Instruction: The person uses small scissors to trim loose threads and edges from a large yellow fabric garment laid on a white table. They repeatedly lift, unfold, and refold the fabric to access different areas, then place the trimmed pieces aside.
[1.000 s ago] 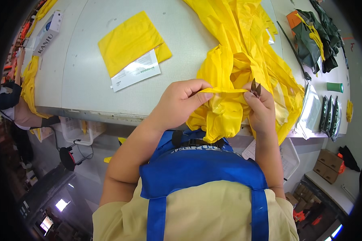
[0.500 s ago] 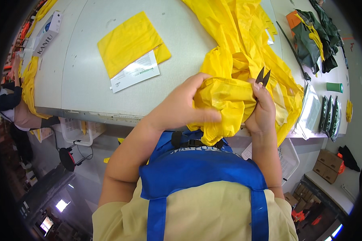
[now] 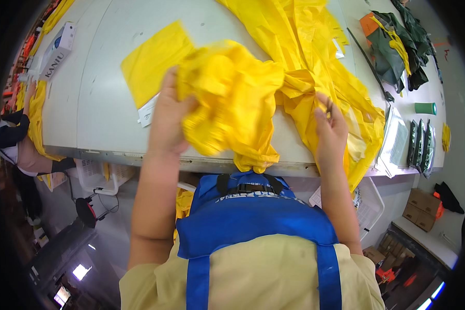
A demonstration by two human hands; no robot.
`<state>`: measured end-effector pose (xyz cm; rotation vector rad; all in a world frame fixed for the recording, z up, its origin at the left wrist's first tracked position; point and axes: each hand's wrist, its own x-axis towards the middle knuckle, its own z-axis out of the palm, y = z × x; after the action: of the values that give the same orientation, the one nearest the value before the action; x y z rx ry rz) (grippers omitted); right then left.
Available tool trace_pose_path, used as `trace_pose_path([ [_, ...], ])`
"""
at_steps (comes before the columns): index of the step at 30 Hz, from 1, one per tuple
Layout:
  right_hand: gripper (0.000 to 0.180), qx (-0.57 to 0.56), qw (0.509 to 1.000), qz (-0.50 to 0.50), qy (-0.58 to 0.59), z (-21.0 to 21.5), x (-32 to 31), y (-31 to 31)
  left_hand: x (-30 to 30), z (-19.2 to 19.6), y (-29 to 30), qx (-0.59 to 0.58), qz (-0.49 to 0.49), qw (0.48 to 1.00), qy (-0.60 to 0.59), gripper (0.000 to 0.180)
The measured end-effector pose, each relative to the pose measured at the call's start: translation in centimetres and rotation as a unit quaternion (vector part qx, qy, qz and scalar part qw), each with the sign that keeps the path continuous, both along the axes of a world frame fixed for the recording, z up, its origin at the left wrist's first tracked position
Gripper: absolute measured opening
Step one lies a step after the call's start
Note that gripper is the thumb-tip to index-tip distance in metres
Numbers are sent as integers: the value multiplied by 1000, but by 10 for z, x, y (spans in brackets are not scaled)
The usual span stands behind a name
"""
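On grey table point(image 3: 103, 103), both hands point(image 3: 168, 121) grip crumpled, bunched yellow fabric point(image 3: 232, 98).

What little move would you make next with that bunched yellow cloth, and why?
Probably lower the left hand and spread the bunched yellow garment flat on the table: it is raised in a crumpled wad while the right hand pinches its other part.

Bare table point(image 3: 103, 103) lies left; yellow fabric point(image 3: 305, 57) crowds the right.
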<state>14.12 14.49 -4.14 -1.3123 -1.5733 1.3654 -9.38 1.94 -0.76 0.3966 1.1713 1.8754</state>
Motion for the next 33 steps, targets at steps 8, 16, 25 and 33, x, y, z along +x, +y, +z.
trace_pose_path([
  [8,27,51,940,38,-334,-54,78,85,-61,-17,-19,-270,2,759,593,22],
  [16,21,186,931,199,-242,2,61,10,-69,-9,22,-246,116,622,734,56],
  [25,30,138,894,52,-423,-56,4,61,58,-72,80,-151,-437,562,686,30],
  [33,13,-215,962,25,167,-45,64,107,33,-80,93,-332,-420,793,290,51],
])
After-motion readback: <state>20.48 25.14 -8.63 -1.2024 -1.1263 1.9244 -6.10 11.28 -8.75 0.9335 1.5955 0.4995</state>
